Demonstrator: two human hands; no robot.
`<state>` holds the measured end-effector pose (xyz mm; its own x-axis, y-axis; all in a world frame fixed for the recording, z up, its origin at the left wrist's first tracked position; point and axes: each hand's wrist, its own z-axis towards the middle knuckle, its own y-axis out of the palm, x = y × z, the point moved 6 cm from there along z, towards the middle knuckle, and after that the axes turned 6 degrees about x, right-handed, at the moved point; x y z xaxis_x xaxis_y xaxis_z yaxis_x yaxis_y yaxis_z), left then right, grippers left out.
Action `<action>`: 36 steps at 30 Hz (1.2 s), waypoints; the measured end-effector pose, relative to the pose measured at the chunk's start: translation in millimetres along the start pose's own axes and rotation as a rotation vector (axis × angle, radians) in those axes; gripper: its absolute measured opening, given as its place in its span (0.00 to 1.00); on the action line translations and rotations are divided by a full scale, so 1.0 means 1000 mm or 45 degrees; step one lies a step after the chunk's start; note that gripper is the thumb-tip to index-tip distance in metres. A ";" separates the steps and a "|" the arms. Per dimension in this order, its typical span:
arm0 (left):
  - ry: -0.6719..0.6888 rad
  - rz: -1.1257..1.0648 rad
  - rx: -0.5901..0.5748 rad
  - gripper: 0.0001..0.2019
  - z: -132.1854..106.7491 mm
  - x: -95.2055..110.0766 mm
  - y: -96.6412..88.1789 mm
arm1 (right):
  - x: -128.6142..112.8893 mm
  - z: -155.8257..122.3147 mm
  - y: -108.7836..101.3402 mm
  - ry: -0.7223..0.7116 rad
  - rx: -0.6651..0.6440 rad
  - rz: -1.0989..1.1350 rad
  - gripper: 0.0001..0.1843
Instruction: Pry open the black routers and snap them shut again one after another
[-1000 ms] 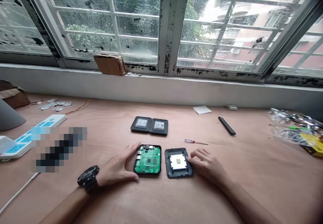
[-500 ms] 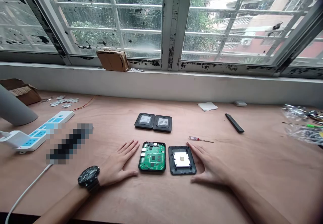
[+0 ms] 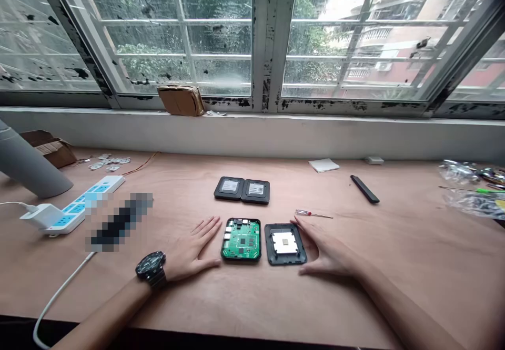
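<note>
Scanning from the far left, met a squat brown cardboard box [image 3: 51,149] with flaps up and contents too dim to tell, then a long white power strip with blue sockets [image 3: 84,203], set well away from the work, likely to keep its cord off the middle of the pale pink wooden bench [image 3: 252,297]. Found the left hand [image 3: 189,253], a round black wristwatch [image 3: 151,267] at its wrist, laid palm down on the wood with fingers spread and nothing in its grasp, just left of the shallow black rounded-square plastic shell [image 3: 240,258]; could not make out contact between thumb and shell. Judged that shell to be lying open side up so as to show its load, a green printed circuit board [image 3: 241,239] filling it edge to edge. Noted, behind it and apart, two closed black rounded-square units with pale labels [image 3: 242,190], side by side and touching. Just right of the shell, saw its likely mate, a black plastic cover [image 3: 271,245], turned inside up and carrying a white square pad [image 3: 284,242] with a small tan square at the centre. Found the right hand [image 3: 329,253] likewise flat, fingers apart and empty, fingertips along the cover's right edge, seemingly flanking both halves together with the left. Beyond, spotted a thin red-handled screwdriver [image 3: 313,214] within easy reach, a slim black bar [image 3: 365,188], and crinkled clear plastic bags [image 3: 471,205] holding shiny small parts.
</note>
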<state>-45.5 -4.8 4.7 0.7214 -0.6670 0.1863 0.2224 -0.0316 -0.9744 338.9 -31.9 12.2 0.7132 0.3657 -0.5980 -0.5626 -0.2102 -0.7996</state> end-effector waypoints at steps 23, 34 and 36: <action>0.030 -0.433 -0.136 0.52 0.044 -0.020 -0.004 | -0.006 -0.004 -0.011 -0.116 0.212 0.127 0.63; 0.180 -0.321 -0.094 0.55 0.070 0.020 0.000 | -0.002 -0.005 -0.026 -0.198 0.520 0.542 0.58; 0.193 -0.317 -0.053 0.55 0.069 0.020 0.003 | 0.002 0.000 -0.025 -0.153 0.600 0.662 0.56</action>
<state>14.2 33.1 14.5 0.5408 -0.7386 0.4025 0.3510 -0.2367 -0.9060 354.1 -26.4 30.7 0.2680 0.4276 -0.8634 -0.9577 0.0204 -0.2871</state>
